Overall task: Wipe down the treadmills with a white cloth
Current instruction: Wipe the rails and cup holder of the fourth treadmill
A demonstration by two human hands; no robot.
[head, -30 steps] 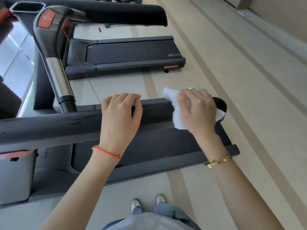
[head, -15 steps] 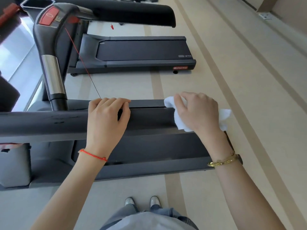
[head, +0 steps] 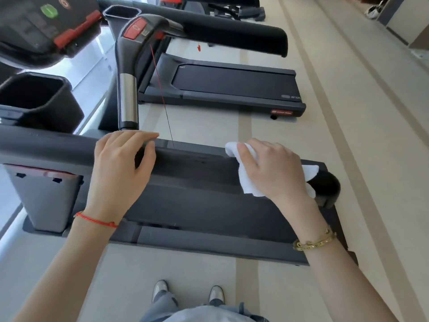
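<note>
gripping the handrail point(head: 185, 163), left hand point(head: 120, 168) curls over; right hand point(head: 274, 170) clutches white cloth point(head: 249, 184).

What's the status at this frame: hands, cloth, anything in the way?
Right hand grips white cloth on near treadmill's handrail. Left hand rests on same rail, fingers curled over it. Red safety cord hangs between the hands.

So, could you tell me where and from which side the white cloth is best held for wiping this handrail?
Probably as the right hand has it now: from above, at the white cloth's bunched middle, fingers curled over the far side. The cloth drapes over the rounded handrail, so a top grip presses it flat against the curve. The left hand holds the rail further along.
</note>
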